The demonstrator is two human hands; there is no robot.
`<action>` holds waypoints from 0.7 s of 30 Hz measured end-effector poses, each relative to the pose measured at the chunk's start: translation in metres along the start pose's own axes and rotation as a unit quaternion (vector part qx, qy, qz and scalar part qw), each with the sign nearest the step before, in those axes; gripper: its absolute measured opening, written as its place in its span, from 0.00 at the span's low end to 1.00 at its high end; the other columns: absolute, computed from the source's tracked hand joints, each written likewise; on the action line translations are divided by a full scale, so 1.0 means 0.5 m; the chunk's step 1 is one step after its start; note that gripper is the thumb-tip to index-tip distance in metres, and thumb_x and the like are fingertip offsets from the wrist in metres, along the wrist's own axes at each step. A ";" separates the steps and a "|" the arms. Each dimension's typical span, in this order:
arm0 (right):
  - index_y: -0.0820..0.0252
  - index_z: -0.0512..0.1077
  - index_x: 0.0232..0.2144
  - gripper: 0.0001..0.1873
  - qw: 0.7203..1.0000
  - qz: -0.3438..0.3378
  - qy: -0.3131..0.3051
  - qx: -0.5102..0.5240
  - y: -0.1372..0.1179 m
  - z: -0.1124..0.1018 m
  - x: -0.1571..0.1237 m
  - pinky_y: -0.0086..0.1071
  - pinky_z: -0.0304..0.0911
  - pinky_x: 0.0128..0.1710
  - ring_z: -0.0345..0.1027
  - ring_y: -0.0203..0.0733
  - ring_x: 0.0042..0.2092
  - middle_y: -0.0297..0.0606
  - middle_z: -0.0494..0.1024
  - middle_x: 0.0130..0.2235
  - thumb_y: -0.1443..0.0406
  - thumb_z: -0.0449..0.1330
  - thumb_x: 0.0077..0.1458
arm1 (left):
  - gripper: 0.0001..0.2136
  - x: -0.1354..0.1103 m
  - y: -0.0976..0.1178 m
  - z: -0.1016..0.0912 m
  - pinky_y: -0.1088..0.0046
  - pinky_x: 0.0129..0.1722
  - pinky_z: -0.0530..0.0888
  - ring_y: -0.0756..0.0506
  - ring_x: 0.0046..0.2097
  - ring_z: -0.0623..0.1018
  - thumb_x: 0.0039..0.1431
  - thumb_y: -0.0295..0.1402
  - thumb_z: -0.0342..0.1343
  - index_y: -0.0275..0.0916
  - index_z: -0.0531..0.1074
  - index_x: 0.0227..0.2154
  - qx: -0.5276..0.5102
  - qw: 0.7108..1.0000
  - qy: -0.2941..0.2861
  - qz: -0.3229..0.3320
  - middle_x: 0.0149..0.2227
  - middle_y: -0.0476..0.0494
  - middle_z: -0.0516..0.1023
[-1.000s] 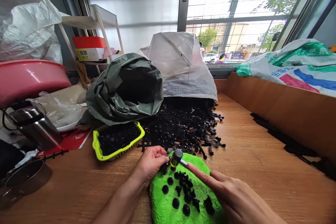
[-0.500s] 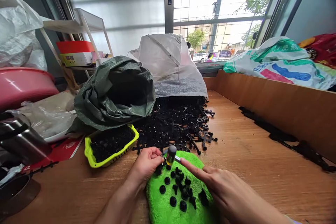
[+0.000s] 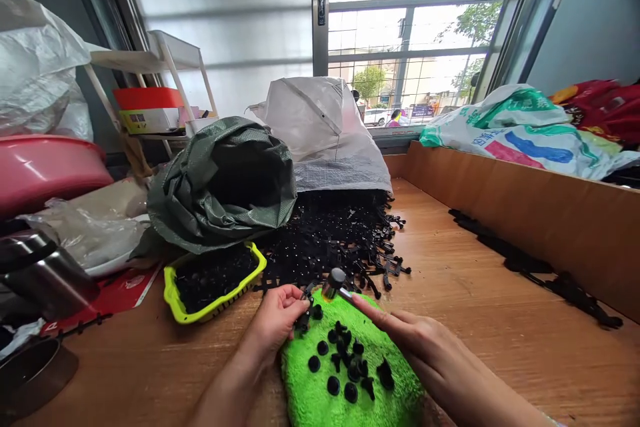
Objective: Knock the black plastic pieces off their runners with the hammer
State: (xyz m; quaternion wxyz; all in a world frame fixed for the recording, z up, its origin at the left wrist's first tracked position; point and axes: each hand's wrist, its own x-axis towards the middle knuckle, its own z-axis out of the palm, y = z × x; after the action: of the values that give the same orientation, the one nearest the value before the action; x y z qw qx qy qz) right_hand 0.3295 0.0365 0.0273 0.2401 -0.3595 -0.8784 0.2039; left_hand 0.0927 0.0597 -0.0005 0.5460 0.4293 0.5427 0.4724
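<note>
- Your left hand [image 3: 275, 327] is clenching a small black plastic piece [image 3: 303, 321] between its fingertips, right at the top edge of the towel.
- Your right hand [image 3: 430, 347] is grasping a small mallet with a rounded black head and a yellow collar [image 3: 334, 285], with your index finger stretching along its slim metal handle.
- The mallet head is hovering just above the towel's top edge, close beside the piece in your left hand.
- A bright green fuzzy towel [image 3: 320, 397] is lying on the desk beneath your hands, and a scatter of round black plastic caps [image 3: 333, 385] is sitting on it.
- A warm-brown wooden desk [image 3: 475, 293] is carrying everything in front of you.
- A yellow-green plastic basket [image 3: 215, 307] packed with black parts is sitting to the left of the towel.
- A big heap of black plastic parts [image 3: 330, 240] is spreading out just beyond your hands, spilling from under a white woven sack [image 3: 320, 130].
- A crumpled dark green woven sack [image 3: 220, 187] is slumping against the heap.
- A line of black parts [image 3: 515, 260] is lying along the foot of a wooden board [image 3: 530, 227] on your right.
</note>
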 end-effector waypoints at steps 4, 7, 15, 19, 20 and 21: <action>0.52 0.50 0.60 0.24 0.999 0.005 0.029 0.045 0.000 -0.014 -0.018 0.36 0.59 0.50 0.59 0.44 0.54 0.35 0.62 0.57 0.67 0.41 0.62 | 0.16 -0.025 0.014 -0.030 0.85 0.14 0.55 0.58 0.15 0.65 0.36 0.35 0.64 0.35 0.65 0.28 -0.051 0.999 -0.017 -0.004 0.22 0.53 0.71; 0.52 0.53 0.60 0.22 0.996 0.017 0.043 0.070 0.001 -0.017 -0.038 0.37 0.57 0.52 0.57 0.46 0.55 0.34 0.61 0.57 0.64 0.43 0.63 | 0.19 -0.040 0.018 -0.034 0.86 0.15 0.59 0.59 0.16 0.67 0.36 0.34 0.65 0.35 0.64 0.30 -0.075 0.996 -0.044 -0.013 0.25 0.51 0.73; 0.49 0.55 0.58 0.21 0.991 0.025 0.038 0.123 0.004 -0.007 -0.074 0.37 0.53 0.53 0.56 0.46 0.55 0.31 0.62 0.56 0.61 0.45 0.63 | 0.21 -0.042 0.004 -0.006 0.85 0.13 0.61 0.58 0.15 0.68 0.36 0.31 0.65 0.35 0.62 0.34 -0.074 0.994 -0.070 -0.044 0.26 0.50 0.73; 0.49 0.55 0.58 0.22 0.991 0.019 0.032 0.126 0.010 0.003 -0.078 0.36 0.54 0.53 0.55 0.45 0.56 0.31 0.61 0.57 0.62 0.45 0.62 | 0.20 -0.042 -0.002 -0.003 0.86 0.13 0.62 0.57 0.15 0.69 0.38 0.31 0.64 0.35 0.62 0.34 -0.080 0.993 -0.067 -0.047 0.22 0.53 0.71; 0.49 0.54 0.59 0.22 0.991 0.016 0.029 0.129 0.013 0.007 -0.079 0.36 0.54 0.54 0.54 0.45 0.56 0.31 0.60 0.57 0.63 0.44 0.63 | 0.20 -0.042 -0.002 -0.002 0.86 0.13 0.62 0.57 0.15 0.69 0.38 0.31 0.64 0.35 0.62 0.34 -0.081 0.993 -0.069 -0.047 0.21 0.54 0.70; 0.48 0.53 0.59 0.22 0.991 0.015 0.023 0.132 0.016 0.010 -0.080 0.36 0.53 0.54 0.53 0.44 0.57 0.30 0.60 0.58 0.63 0.44 0.63 | 0.20 -0.042 -0.002 -0.002 0.86 0.13 0.62 0.57 0.15 0.69 0.37 0.31 0.64 0.35 0.62 0.33 -0.081 0.993 -0.072 -0.047 0.21 0.55 0.70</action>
State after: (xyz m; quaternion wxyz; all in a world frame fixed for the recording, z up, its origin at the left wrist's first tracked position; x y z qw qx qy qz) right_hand 0.3560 0.0119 0.0080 0.3026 -0.3423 -0.8326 0.3131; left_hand 0.0924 0.0388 0.0025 0.6381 0.3904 0.4816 0.4565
